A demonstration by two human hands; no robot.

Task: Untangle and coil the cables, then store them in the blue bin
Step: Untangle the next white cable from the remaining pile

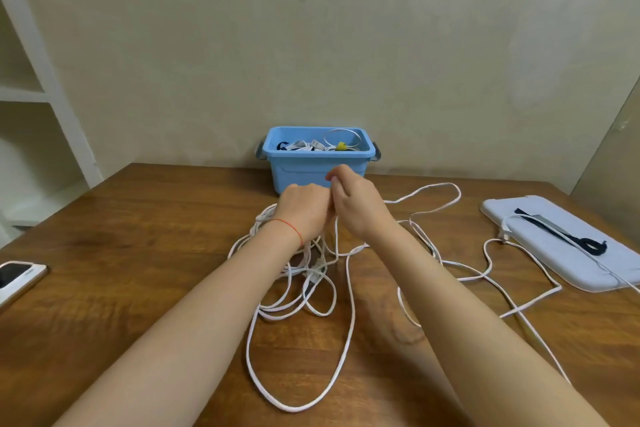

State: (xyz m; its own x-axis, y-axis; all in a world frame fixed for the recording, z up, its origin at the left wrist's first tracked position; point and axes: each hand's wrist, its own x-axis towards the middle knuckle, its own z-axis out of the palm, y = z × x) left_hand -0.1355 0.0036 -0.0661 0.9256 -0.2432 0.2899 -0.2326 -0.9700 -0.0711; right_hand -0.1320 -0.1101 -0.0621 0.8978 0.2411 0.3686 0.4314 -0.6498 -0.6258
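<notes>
Both hands meet above the middle of the table point(138, 288), just in front of the bin point(318, 166). The left hand point(304, 210) is curled, knuckles up, with cable point(349, 340) strands dropping from under it; it appears to grip a bunch of them. The right hand point(356, 204) touches the left, its fingers bent and pinching near the top, seemingly on a strand of the same cable (the pinch itself is too small to make out clearly).

The relation that matters: the tangle hangs and lies directly below and toward the person from the hands, while the free length runs off to the right, looping across the wood toward the pad point(571, 253), where a thin wire crosses its surface. So the slack lies on the right hand's side, and the right hand is the nearer one to draw it in while the left holds the gathered strands.

The bin sits straight behind the hands, against the wall, with coiled cables already inside. A phone point(17, 277) lies at the left edge.
</notes>
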